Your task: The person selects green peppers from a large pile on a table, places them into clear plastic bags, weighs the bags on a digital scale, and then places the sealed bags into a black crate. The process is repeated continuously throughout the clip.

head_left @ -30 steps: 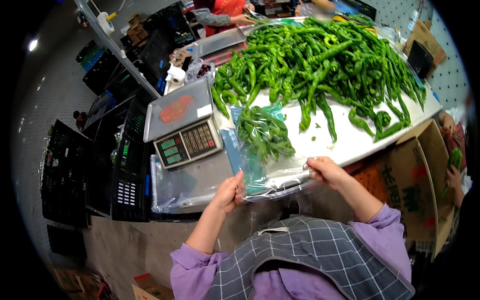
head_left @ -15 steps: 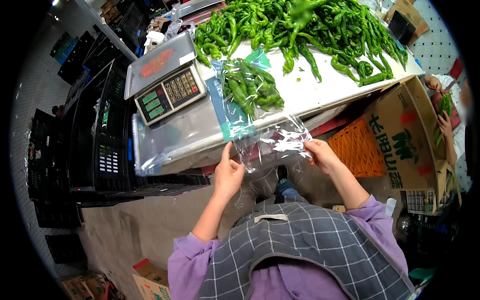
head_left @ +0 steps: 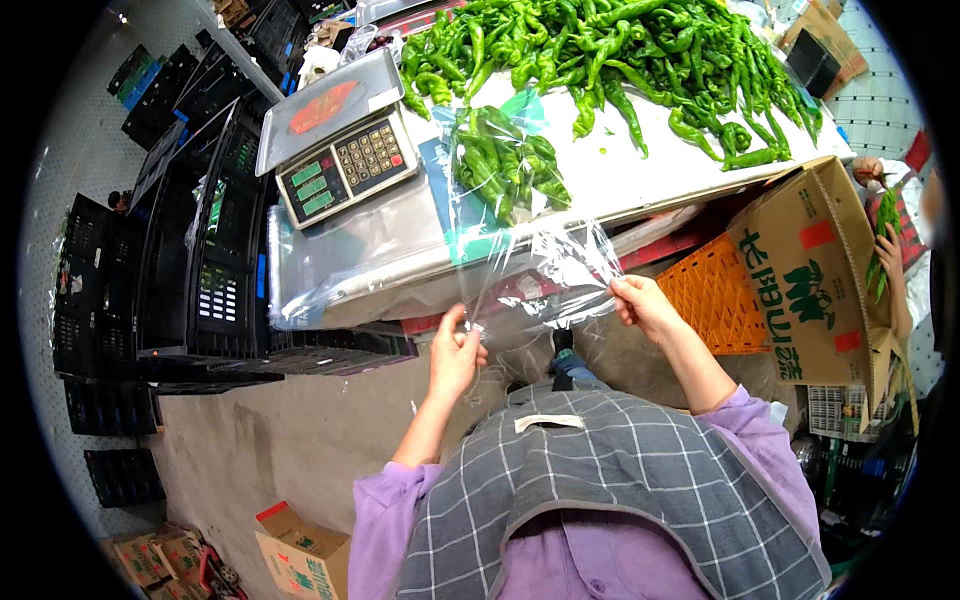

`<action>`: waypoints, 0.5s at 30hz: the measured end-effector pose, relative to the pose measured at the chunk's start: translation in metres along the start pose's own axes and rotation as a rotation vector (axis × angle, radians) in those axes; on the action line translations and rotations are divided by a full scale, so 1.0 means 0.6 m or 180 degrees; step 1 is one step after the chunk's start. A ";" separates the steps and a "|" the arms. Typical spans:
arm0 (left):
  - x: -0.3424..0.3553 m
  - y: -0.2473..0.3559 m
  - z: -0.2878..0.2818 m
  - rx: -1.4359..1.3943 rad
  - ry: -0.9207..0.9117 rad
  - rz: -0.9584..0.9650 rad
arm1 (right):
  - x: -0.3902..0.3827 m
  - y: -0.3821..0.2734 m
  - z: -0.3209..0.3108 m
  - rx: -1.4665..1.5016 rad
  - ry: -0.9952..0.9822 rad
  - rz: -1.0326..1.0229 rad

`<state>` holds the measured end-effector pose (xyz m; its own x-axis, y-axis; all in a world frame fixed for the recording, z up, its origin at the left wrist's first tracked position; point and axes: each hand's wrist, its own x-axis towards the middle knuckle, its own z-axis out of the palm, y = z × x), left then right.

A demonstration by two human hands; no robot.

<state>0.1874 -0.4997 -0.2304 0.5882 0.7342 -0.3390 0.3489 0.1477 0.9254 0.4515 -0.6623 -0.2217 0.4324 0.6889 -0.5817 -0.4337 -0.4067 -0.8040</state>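
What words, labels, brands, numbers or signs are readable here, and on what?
Large cardboard box, right: big green characters, legible; not transcribed.
Scale keypad: key markings, too small to read.
Scale displays: three green readouts, too small to read.
Open carton, bottom: green print, too small to read.
Clear bag: no readable text.

Bright tabletop (head_left: 600, 172), glare on clear bag (head_left: 568, 262), dimmer floor (head_left: 300, 430), fisheye-bowed edges

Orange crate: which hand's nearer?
Right. The right hand, at the right edge of the clear bag, is just left of the orange crate; the left hand is farther left, by the opposite edge.
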 end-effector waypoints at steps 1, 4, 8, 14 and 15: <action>0.002 -0.020 -0.008 0.0277 -0.0232 -0.0113 | -0.005 0.003 0.008 -0.0002 0.0049 0.0052; -0.003 -0.011 -0.005 0.0571 -0.0258 -0.0128 | -0.007 0.011 0.008 -0.0019 0.0109 -0.0154; 0.033 0.038 0.010 0.0229 0.0435 0.0010 | -0.014 0.004 0.016 -0.0195 0.0199 -0.0245; 0.041 0.028 -0.017 -0.0074 0.0169 -0.0101 | -0.006 0.000 0.054 -0.2116 0.2458 -0.3188; 0.036 0.029 -0.020 -0.0035 0.0178 -0.0078 | -0.031 -0.027 0.097 -0.2054 0.2053 -0.3226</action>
<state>0.1975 -0.4732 -0.2197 0.5378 0.7662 -0.3519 0.3545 0.1732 0.9189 0.4044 -0.6334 -0.1905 0.7036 0.5221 0.4821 0.6581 -0.2228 -0.7192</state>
